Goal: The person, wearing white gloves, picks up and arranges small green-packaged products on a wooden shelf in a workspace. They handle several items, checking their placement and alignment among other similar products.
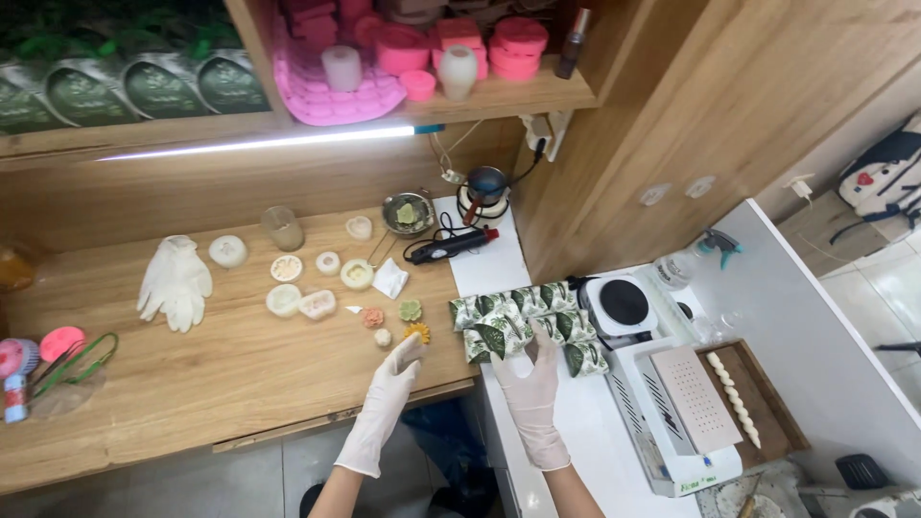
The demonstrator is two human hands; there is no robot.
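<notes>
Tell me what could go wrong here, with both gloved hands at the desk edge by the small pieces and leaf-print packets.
1. The left hand is close to the yellow flower piece and white ball near the wooden desk edge; a nudge might send them off.
2. The right hand presses the leaf-print packets, which lie against the hot plate; pushing could crowd them onto it.

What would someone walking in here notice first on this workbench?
Probably the two gloved hands at the front edge: the right hand rests on a pile of leaf-printed packets on the white counter, while the left hand reaches toward small flower-shaped pieces on the wooden table. Next, the bright pink moulds on the shelf above, and a spare white glove lying at the table's left.
</notes>
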